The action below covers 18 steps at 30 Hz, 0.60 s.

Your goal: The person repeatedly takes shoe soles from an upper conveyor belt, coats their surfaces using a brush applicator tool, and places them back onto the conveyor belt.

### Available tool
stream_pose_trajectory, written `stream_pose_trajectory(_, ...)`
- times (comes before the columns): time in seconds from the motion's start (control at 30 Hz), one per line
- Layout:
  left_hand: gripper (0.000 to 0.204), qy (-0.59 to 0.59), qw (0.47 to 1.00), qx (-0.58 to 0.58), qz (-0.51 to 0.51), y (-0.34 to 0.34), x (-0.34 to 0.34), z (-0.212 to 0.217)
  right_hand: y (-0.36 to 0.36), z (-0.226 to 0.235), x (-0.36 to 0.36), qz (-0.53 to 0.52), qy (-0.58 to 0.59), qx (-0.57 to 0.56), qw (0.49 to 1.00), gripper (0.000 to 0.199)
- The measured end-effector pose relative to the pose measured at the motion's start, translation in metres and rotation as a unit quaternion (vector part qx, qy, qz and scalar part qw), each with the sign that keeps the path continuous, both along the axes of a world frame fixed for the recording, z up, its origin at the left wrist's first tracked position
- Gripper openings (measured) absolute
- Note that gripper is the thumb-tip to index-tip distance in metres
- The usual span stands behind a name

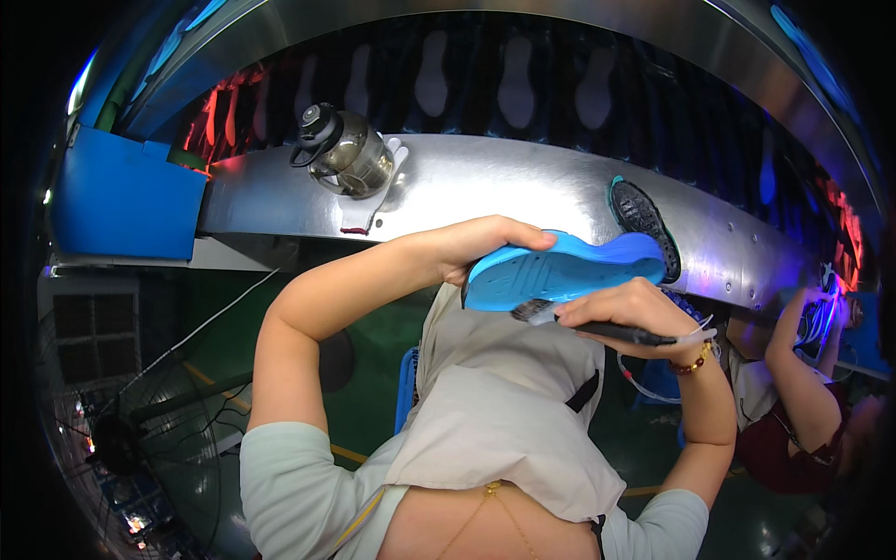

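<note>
My left hand [485,245] grips the heel end of a blue shoe sole [560,273], holding it level in front of my chest with its grooved face toward me. My right hand [621,313] holds a black-handled brush [597,327]; its bristles touch the sole's lower edge near the heel. I wear a beige apron [504,411] over a pale green shirt.
A metal conveyor shelf [485,182] runs across in front, carrying a dark steel kettle [345,149] and a black sole with a teal rim [642,219]. Pale soles ride the dark belt behind. A blue box [121,196] sits left, a floor fan [131,420] lower left. Another person [793,373] works right.
</note>
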<state>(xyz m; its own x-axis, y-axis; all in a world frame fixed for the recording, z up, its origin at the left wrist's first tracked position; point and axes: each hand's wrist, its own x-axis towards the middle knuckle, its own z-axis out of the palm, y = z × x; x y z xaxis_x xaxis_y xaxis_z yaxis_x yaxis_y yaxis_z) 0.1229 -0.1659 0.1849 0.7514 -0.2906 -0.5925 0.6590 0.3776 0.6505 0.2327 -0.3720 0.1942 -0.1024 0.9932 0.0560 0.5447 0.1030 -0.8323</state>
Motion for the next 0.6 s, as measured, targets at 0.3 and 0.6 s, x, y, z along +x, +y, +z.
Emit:
stream_pose_trajectory(0.3,0.057,-0.012,1.000,0.015,0.017,0.006,-0.008,-0.007,-0.011,0.007,0.028,-0.015,-0.024,0.004,1.000,0.016)
stream_pose_trajectory(0.6,0.059,-0.070,0.994,0.084,0.020,0.013,-0.007,0.008,-0.017,-0.012,0.051,-0.091,0.036,0.026,0.995,0.017)
